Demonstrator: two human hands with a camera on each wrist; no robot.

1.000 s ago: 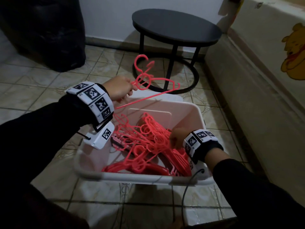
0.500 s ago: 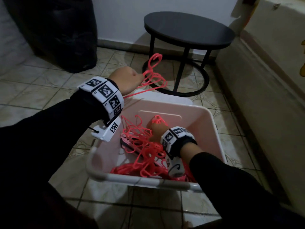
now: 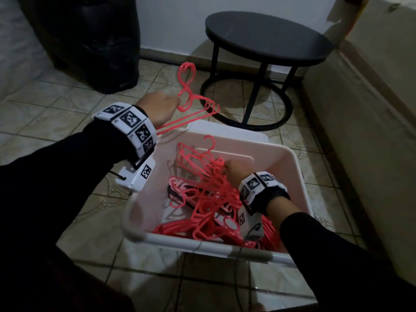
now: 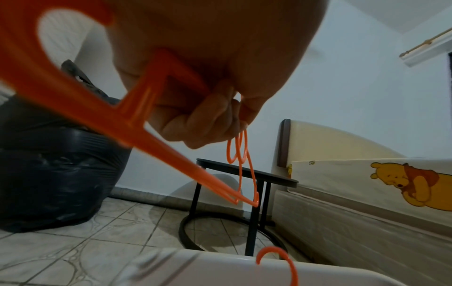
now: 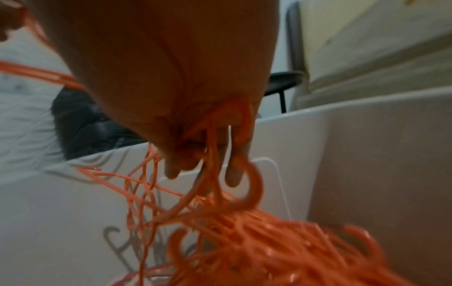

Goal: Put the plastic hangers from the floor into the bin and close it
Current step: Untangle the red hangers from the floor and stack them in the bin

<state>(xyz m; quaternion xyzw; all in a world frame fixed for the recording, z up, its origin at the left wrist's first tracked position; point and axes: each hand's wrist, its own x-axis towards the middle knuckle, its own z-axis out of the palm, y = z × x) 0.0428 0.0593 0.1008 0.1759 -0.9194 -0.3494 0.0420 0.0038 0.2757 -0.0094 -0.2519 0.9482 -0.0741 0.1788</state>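
Observation:
A white plastic bin point(image 3: 299, 176) stands on the tiled floor, holding a tangle of several pink hangers point(image 3: 209, 199). My left hand point(image 3: 157, 106) hovers above the bin's far left corner and grips a small bunch of pink hangers point(image 3: 191, 102), seen close up as orange hangers point(image 4: 137, 108) under curled fingers point(image 4: 203, 120). My right hand point(image 3: 231, 172) is inside the bin, its fingers point(image 5: 232, 174) curled round several hanger hooks point(image 5: 212, 154) and lifting that part of the pile. A white lid point(image 3: 225, 129) lies on the floor just behind the bin.
A round black side table point(image 3: 267, 34) stands behind the bin. A full black rubbish bag point(image 3: 90, 41) sits at the far left. A cream bed frame point(image 3: 360, 131) with a cartoon bear picture point(image 4: 411, 183) runs along the right.
My right hand has moved from the bin's near side to the middle and taken hold of hanger hooks, raising them. My left hand has drifted slightly left, still holding its hangers.

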